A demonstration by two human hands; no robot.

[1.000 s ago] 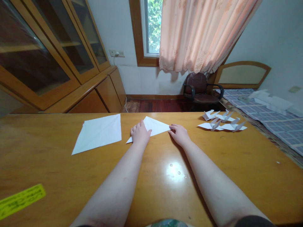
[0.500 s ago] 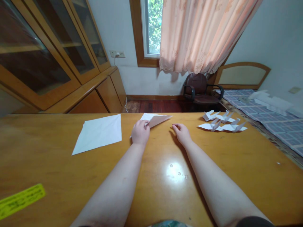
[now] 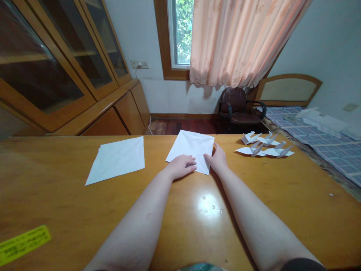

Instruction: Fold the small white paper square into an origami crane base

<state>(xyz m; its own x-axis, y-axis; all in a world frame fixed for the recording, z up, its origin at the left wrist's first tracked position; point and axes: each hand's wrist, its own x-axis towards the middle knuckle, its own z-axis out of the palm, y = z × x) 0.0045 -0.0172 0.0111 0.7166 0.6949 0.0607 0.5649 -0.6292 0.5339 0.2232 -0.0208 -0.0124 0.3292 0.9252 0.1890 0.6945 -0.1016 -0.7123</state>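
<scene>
A creased white sheet of paper (image 3: 194, 145) lies unfolded near the table's far edge, with fold lines running across it. My left hand (image 3: 182, 166) rests on its near left part, fingers stretched out and lying flat. At the sheet's right edge, my right hand (image 3: 216, 158) grips the paper, thumb on top and the other fingers at the edge, partly hidden. Farther left lies a second white sheet (image 3: 118, 160), flat and apart from both hands. Several folded paper cranes (image 3: 255, 149) stand in a group to the right of my right hand.
The wooden table (image 3: 113, 218) carries a yellow label (image 3: 24, 244) at its near left. Beyond its far edge stand a glass-door cabinet (image 3: 93, 86), a brown armchair (image 3: 238, 105) and a bed (image 3: 318, 128) with papers on it. A pink curtain (image 3: 239, 41) covers part of the window.
The paper was partly folded up under my left hand; now it is opened out flat. My left hand has moved right and flattened, and my right hand has come onto the sheet's edge.
</scene>
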